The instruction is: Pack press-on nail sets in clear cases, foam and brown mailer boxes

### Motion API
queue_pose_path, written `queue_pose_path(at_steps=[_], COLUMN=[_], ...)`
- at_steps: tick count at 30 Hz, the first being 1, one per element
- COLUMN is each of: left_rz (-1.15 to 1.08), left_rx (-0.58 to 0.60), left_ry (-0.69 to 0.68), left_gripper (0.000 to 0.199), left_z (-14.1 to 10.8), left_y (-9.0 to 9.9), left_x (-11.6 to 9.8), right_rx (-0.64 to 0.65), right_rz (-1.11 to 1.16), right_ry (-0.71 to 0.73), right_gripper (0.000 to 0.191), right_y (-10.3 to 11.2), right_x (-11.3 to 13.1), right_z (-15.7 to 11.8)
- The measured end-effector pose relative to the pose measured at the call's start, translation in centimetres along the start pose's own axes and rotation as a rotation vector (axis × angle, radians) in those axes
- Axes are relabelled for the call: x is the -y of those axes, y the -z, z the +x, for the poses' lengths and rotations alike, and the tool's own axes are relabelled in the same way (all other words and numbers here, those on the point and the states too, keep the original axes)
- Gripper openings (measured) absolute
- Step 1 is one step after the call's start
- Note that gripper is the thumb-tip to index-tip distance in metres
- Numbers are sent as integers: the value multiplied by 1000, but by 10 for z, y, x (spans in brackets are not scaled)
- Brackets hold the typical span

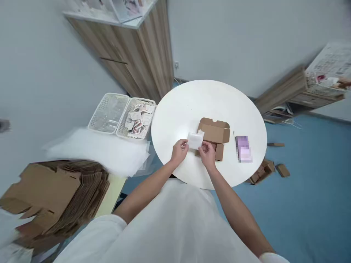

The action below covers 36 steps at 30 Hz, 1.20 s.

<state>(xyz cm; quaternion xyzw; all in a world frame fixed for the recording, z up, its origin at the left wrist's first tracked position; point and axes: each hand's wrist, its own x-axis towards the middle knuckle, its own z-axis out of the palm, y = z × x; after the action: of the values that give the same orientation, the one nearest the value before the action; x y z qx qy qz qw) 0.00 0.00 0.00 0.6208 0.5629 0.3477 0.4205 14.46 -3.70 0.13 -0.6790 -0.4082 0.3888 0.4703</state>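
Note:
Between my two hands, above the white table, is a small white packet (pixel 195 140) that looks like a foam sleeve; what is inside it cannot be made out. My left hand (pixel 179 151) pinches its left edge, and my right hand (pixel 207 155) pinches its lower right corner. Just behind and to the right lies an open brown cardboard box (pixel 214 131) with its lid folded back, partly covered by the packet and my right hand. Something reddish-brown shows inside the box.
The round white table (pixel 189 102) also bears a blurred purple-and-pink item (pixel 243 149) on the right. Left are white baskets (pixel 120 118) with cards, white foam sheets (pixel 98 149) and stacked flat cardboard (pixel 52 193). Cardboard boxes (pixel 261 171) lie on the blue floor.

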Motion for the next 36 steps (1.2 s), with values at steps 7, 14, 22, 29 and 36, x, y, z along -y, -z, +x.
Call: queue_pose_path(at_steps=[7,14,22,29,36], left_rz=[226,602,693,447,16], left_rx=[260,485,473,228,214], left_ry=[-24,-70,-91,52,359], left_gripper=[26,21,22,43,54], left_z=[-11,-8,-14,13,67], left_y=[-58,-75,-88,-61,-45], left_x=[-15,-26,-29,-27,-30], right_rx=[33,213,227,-78,-99], right_rz=[-325,-618,-707,-355,74], right_ry=[-46,-37,94,129,-416], right_gripper=[23,31,33,33,50], right_y=[68,80,75,113,147], right_x=[-29,-41,-49,-42,-49], right_z=[-9,4,1,27,73])
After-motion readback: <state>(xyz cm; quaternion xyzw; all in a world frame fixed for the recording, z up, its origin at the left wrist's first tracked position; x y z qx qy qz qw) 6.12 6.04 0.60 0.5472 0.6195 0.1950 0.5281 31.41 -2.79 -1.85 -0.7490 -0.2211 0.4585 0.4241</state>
